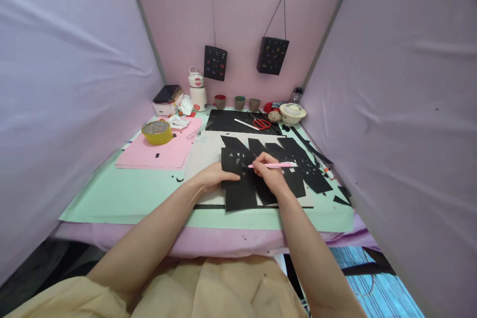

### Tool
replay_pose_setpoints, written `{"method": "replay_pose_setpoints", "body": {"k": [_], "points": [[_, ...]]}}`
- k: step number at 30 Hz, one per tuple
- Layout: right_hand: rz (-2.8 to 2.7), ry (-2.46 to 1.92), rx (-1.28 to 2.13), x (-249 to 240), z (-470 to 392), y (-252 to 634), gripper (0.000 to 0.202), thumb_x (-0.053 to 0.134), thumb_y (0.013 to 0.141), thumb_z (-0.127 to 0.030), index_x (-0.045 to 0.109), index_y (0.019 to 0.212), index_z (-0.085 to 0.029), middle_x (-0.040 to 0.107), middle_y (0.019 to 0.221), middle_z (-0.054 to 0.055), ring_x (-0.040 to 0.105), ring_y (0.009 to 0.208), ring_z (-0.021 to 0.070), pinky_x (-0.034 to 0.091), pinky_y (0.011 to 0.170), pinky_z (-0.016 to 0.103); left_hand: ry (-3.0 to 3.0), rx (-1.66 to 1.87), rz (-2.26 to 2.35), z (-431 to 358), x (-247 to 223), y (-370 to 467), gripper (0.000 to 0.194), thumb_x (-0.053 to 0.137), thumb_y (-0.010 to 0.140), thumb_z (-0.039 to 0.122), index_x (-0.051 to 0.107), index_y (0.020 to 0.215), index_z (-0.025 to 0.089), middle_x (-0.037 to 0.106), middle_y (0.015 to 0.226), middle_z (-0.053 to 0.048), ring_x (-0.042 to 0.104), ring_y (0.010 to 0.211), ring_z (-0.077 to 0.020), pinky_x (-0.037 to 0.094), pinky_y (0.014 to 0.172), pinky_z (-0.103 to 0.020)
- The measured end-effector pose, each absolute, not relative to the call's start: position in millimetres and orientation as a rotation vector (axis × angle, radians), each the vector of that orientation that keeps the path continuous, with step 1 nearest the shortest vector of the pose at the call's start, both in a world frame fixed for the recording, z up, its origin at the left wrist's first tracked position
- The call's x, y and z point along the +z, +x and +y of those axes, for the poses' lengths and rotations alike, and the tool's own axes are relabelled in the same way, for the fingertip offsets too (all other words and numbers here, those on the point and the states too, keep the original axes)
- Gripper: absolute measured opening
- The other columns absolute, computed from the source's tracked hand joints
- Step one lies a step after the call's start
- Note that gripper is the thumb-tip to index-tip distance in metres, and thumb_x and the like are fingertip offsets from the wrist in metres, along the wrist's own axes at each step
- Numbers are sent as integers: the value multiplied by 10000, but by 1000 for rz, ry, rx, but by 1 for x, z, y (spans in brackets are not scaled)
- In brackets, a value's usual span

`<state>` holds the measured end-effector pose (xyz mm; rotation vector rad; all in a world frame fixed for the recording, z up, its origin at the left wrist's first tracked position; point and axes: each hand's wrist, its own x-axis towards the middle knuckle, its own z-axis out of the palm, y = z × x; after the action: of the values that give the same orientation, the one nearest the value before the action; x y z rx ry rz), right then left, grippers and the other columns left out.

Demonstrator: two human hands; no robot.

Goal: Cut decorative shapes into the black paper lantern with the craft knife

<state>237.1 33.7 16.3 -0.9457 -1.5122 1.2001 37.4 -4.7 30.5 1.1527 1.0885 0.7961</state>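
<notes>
My left hand (pixel 216 177) grips the left edge of a sheet of black paper (pixel 240 196), thumb on top and fingers hidden beneath. Small shapes are cut through the upper part of this sheet. Between the fingertips of my right hand (pixel 266 169) is a slim pink craft knife (pixel 278 165) with a white end. Its thin tip points left and meets, or nearly meets, the paper near my left thumb. More cut black paper pieces (pixel 316 179) lie to the right, some overlapping under my right hand. Beneath everything is a pale board (pixel 201 159).
A yellow tape roll (pixel 157 132) rests on pink paper (pixel 134 151) at left. Behind the board are red scissors (pixel 262 123), a white stick (pixel 246 124) and a black sheet (pixel 223 120). Small pots (pixel 239 103), a white bottle (pixel 198 97) and a lidded bowl (pixel 292 114) line the back.
</notes>
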Motion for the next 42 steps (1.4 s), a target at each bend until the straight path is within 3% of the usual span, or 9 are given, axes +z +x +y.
{"method": "replay_pose_setpoints", "body": {"k": [22, 42], "points": [[-1665, -1129, 1134, 23, 29, 237, 186, 605, 746, -300, 520, 604, -214, 566, 622, -36, 512, 649, 150, 358, 615, 267, 1612, 699, 1592, 0, 26, 41, 277, 625, 920, 357, 638, 1076, 128, 651, 1068, -47, 649, 929, -211, 563, 795, -374], [-1678, -1104, 1130, 23, 29, 237, 185, 600, 756, -296, 523, 610, -212, 576, 624, -44, 520, 649, 143, 364, 619, 261, 1623, 758, 1616, 2, 20, 40, 284, 616, 927, 358, 630, 1098, 131, 651, 1082, -58, 650, 941, -206, 561, 809, -385]]}}
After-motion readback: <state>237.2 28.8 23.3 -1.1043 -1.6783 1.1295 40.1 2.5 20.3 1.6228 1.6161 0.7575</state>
